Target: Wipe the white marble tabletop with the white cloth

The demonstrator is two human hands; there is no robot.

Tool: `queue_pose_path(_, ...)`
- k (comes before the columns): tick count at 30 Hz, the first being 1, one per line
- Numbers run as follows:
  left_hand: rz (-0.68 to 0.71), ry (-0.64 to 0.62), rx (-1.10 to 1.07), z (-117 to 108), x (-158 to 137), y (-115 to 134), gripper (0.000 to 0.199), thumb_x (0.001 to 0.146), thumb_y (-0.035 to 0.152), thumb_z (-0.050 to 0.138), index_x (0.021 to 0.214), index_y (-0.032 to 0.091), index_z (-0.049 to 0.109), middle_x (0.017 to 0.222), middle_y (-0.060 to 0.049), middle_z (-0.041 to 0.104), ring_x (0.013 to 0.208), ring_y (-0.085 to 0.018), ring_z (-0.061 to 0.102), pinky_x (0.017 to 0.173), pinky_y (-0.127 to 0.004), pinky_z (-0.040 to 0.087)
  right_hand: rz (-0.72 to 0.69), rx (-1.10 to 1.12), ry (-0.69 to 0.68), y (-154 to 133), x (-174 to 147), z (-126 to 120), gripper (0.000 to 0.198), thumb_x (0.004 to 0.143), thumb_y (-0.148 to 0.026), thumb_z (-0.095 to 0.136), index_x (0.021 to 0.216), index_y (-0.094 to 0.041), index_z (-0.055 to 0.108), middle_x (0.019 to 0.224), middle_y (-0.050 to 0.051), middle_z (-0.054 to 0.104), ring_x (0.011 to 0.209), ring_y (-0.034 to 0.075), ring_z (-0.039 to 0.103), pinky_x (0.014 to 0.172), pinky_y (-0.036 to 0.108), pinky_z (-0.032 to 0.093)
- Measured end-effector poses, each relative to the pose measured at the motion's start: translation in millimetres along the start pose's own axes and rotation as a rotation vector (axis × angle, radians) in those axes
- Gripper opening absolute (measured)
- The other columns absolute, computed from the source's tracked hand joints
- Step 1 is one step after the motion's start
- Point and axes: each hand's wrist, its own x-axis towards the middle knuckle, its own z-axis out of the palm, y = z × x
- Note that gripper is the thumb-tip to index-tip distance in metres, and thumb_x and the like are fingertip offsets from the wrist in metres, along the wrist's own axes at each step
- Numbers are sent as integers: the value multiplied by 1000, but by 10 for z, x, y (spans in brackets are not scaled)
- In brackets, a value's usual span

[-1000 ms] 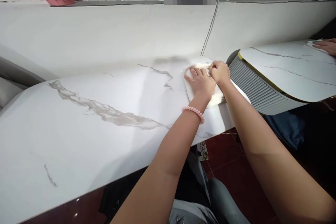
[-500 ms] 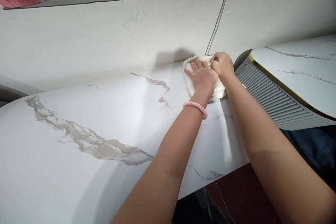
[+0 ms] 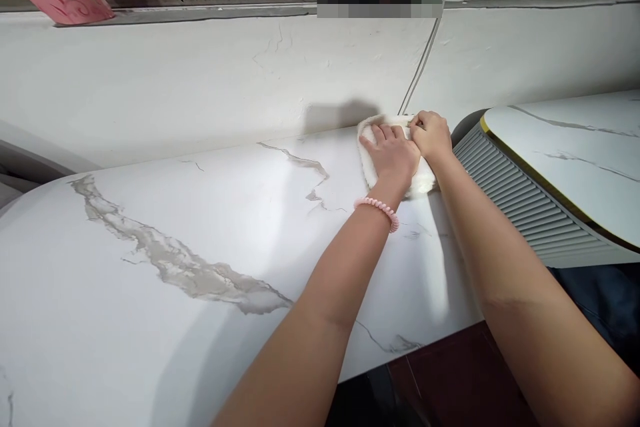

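Cloth (image 3: 424,181) lying on marbled tabletop (image 3: 225,213) near wall (image 3: 200,87); left hand (image 3: 393,153) pressing it, fingers lying spread; right hand (image 3: 431,137) pinching its edge. Possible risks: overlong push snagging cables (image 3: 420,67) just behind; uneven pressing rucking cloth.

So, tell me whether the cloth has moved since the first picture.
Yes: the cloth has shifted toward the wall, judged against the short grey vein on its left.
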Motion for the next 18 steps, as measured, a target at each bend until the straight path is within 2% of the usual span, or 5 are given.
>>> queue_pose_path(8,21,16,-30,-56,-396,110,43,100,22,29,135,13,53,154,-17,45,151,-30,25,121,-55,22,-17,-39,-20,22,-412,-285,14,81,-19,42,77,-23,54,97,11,65,99,29,55,80,39,42)
queue_pose_path(18,99,65,-34,-188,-1250,202,45,100,26,32,137,10,53,151,-18,48,146,-32,31,120,-57,26,-8,-33,0,53,-1228,-699,9,74,-15,43,73,-24,43,90,10,61,98,27,54,85,38,41)
